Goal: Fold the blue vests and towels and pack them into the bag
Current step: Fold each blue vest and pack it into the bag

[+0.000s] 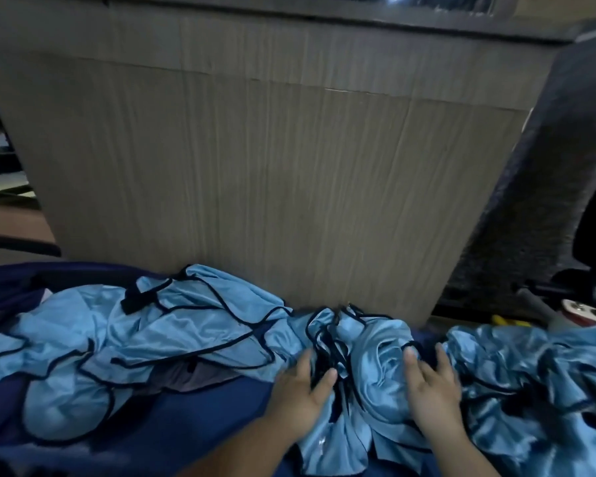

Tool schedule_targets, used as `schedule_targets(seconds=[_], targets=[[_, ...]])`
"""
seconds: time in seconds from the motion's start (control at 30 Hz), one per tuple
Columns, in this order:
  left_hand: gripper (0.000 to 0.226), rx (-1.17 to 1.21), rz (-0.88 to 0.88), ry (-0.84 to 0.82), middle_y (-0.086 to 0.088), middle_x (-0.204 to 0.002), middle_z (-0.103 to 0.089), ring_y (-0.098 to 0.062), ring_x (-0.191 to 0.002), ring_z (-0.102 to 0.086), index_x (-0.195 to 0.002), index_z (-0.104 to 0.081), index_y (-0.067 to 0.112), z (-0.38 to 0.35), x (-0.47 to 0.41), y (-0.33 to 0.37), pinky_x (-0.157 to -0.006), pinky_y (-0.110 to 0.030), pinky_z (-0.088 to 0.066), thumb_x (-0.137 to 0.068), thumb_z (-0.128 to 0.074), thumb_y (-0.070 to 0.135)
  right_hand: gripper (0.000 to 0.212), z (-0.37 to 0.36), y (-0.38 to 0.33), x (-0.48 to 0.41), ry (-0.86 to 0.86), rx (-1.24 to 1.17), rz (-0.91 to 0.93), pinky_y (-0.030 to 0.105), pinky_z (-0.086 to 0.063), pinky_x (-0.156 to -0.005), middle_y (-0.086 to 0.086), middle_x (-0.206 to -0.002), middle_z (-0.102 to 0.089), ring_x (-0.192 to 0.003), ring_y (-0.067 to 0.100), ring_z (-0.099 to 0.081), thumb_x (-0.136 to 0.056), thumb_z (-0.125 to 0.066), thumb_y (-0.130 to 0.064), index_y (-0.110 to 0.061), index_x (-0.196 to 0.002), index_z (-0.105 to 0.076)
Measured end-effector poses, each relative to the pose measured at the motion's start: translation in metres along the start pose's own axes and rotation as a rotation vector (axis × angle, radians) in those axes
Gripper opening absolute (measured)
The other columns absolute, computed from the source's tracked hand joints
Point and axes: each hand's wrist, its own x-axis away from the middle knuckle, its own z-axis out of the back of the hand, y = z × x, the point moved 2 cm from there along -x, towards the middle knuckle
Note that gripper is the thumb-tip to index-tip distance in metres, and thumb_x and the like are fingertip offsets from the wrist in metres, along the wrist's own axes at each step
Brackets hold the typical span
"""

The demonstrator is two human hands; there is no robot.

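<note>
At 6 o'clock on the dark blue cloth (221,411), the left hand (298,394) and right hand (432,390) rest on the middle vest heap (375,370), fingers nearly straight, gripping nothing. Two more vest heaps lie at 8 o'clock (135,339) and 4 o'clock (530,376).

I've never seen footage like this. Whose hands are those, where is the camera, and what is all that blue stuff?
There is no machine here. A person wears one camera on the head, looking forward and down. The left hand and right hand rest, fingers fairly straight, on a crumpled light blue vest with dark trim. A heap of vests lies to the left and another heap to the right, on a dark blue cloth. Behind stands a cardboard panel. Nothing looks folded yet.
</note>
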Motion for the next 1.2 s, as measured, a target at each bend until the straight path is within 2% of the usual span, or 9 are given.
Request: schedule_targets(seconds=[0.1,0.23,0.5,0.6,0.73,0.87,0.97,1.07,1.2], targets=[[0.096,0.429,-0.006,-0.012,0.000,-0.155,-0.035,-0.014,-0.136,-0.040,-0.152,0.008,0.037,-0.014,0.009,0.025,-0.110,-0.026,-0.030,-0.077,-0.031,0.082,0.059,-0.020,0.012,-0.004,-0.092,-0.176,0.070,0.031,-0.020,-0.113,-0.010,-0.158,-0.022,-0.149,0.008,-0.007,-0.095,-0.026,-0.060,-0.024,-0.126,-0.062],[0.077,0.746,0.028,0.074,0.000,-0.157,-0.028,-0.012,-0.134,-0.037,-0.153,0.008,0.035,-0.025,0.008,0.050,-0.103,-0.023,-0.028,-0.093,-0.035,0.059,0.033,-0.039,0.015,0.001,-0.135,-0.212,0.063,0.030,-0.041,-0.083,0.002,-0.107,-0.061,-0.114,0.013,-0.055,-0.097,-0.054,-0.038,-0.016,-0.072,-0.056],[0.122,0.867,0.039,0.036,0.005,-0.153,-0.037,-0.016,-0.136,-0.041,-0.152,-0.024,0.035,-0.062,-0.003,0.102,-0.116,-0.039,-0.031,-0.050,-0.039,0.101,0.015,0.011,0.020,0.017,0.052,-0.534,0.151,0.017,-0.049,-0.062,-0.001,-0.082,-0.065,-0.074,0.013,-0.063,-0.086,-0.066,-0.009,-0.020,-0.089,-0.055],[0.112,0.940,-0.046,-0.035,0.010,-0.147,-0.044,-0.011,-0.133,-0.046,-0.147,-0.035,0.038,-0.079,-0.007,0.140,-0.114,-0.040,-0.034,-0.054,-0.039,0.099,0.012,0.050,0.026,0.009,0.175,-0.477,0.258,0.034,-0.052,-0.073,0.001,-0.084,-0.063,-0.079,0.016,-0.062,-0.085,-0.066,-0.014,-0.023,-0.083,-0.059],[0.101,0.987,-0.174,-0.115,0.004,-0.149,-0.045,-0.014,-0.134,-0.046,-0.144,-0.043,0.036,-0.099,-0.014,0.209,-0.115,-0.043,-0.033,-0.062,-0.049,0.095,0.018,0.126,0.025,0.005,0.473,-0.383,0.451,0.014,-0.039,-0.068,-0.007,-0.076,-0.051,-0.074,0.001,-0.053,-0.077,-0.064,-0.033,-0.038,-0.068,-0.051],[0.103,0.895,-0.193,-0.332,0.004,-0.138,-0.057,-0.018,-0.124,-0.056,-0.136,-0.051,0.040,-0.124,-0.014,0.267,-0.107,-0.045,-0.042,-0.052,-0.044,0.100,0.023,0.193,0.043,-0.011,0.545,-0.263,0.428,0.020,-0.039,-0.072,0.000,-0.097,-0.060,-0.086,0.005,-0.059,-0.085,-0.070,-0.017,-0.034,-0.070,-0.063],[0.104,0.565,-0.106,-0.437,0.005,-0.149,-0.044,-0.021,-0.135,-0.044,-0.142,-0.043,0.043,-0.147,-0.016,0.275,-0.112,-0.045,-0.034,-0.056,-0.032,0.102,0.031,0.217,0.081,-0.033,0.412,0.058,0.047,0.030,-0.043,-0.089,0.000,-0.146,-0.046,-0.124,0.023,-0.052,-0.089,-0.065,-0.038,-0.019,-0.113,-0.071],[0.099,0.034,-0.154,-0.174,-0.001,-0.154,-0.030,-0.027,-0.141,-0.025,-0.145,-0.037,0.033,-0.154,-0.022,0.264,-0.116,-0.044,-0.022,-0.072,-0.003,0.091,0.032,0.234,0.112,-0.032,0.529,0.125,-0.171,0.040,-0.049,-0.092,-0.003,-0.143,-0.051,-0.127,0.021,-0.050,-0.083,-0.062,-0.051,-0.030,-0.103,-0.074],[0.115,-0.048,-0.316,0.191,0.005,-0.156,-0.013,-0.024,-0.143,-0.010,-0.142,-0.030,0.030,-0.158,-0.022,0.256,-0.117,-0.045,-0.013,-0.057,0.014,0.094,0.040,0.241,0.111,-0.019,0.857,-0.125,-0.011,0.047,-0.045,-0.099,0.007,-0.132,-0.053,-0.122,0.031,-0.050,-0.080,-0.068,-0.027,-0.017,-0.117,-0.056]])
